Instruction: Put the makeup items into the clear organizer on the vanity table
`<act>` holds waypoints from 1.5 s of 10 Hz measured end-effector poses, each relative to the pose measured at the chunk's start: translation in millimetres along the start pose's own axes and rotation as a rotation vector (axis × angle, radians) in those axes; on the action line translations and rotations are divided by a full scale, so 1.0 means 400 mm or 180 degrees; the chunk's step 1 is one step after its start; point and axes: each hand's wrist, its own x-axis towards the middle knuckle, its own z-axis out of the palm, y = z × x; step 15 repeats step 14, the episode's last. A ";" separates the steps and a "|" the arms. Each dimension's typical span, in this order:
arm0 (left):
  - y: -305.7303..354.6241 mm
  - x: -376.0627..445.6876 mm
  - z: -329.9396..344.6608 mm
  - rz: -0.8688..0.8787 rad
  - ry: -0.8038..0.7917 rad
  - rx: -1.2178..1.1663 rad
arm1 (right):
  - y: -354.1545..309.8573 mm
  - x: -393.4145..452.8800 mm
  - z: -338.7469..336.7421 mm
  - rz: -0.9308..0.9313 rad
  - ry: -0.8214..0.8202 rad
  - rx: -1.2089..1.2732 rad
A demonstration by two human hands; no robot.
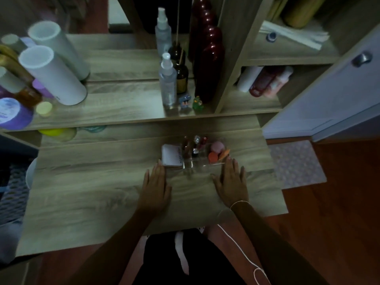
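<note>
The clear organizer (pixel 202 164) stands on the wooden vanity table (pixel 92 192), in the middle right. Inside it are several small lip product tubes (pixel 195 146), a pink sponge (pixel 217 147) and orange sponges (pixel 213 157). A white compact (pixel 171 158) lies against its left side. My left hand (pixel 155 189) rests flat on the table just below the compact, fingers apart, holding nothing. My right hand (pixel 231 183) lies flat below the organizer's right corner, also holding nothing.
On the raised shelf behind stand a spray bottle (pixel 168 81), a brown bottle (pixel 182 78), a dark red vase (pixel 209 64), two small figurines (pixel 191 102), and white cylinders (pixel 53 77) with purple jars at the left. A mirror backs the shelf. Side cubbies and a cabinet door are at the right.
</note>
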 end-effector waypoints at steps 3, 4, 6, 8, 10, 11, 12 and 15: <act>0.121 0.067 0.048 -0.0039 0.0163 0.0025 | 0.136 0.055 -0.034 -0.0158 -0.0050 0.0037; 0.150 0.087 0.055 -0.0114 0.0253 -0.0053 | 0.160 0.071 -0.047 -0.0182 -0.0041 0.0034; 0.176 0.119 0.048 -0.0092 0.0339 0.0023 | 0.182 0.101 -0.058 -0.0188 -0.0139 0.0100; 0.182 0.139 0.048 -0.0086 0.0449 -0.0104 | 0.187 0.106 -0.062 -0.0223 -0.0180 0.0127; 0.185 0.137 0.058 -0.0152 0.0472 -0.0098 | 0.191 0.107 -0.053 -0.0249 -0.0163 0.0243; 0.206 0.119 0.076 -0.0468 0.0692 -0.0466 | 0.201 0.099 -0.045 -0.0216 -0.0003 0.0431; 0.236 0.085 0.108 -0.0610 0.0706 -0.0517 | 0.207 0.063 -0.029 -0.0013 0.0104 0.0597; 0.228 0.069 0.155 -0.0320 0.0657 -0.0174 | 0.208 0.020 0.016 0.0018 0.0410 0.0418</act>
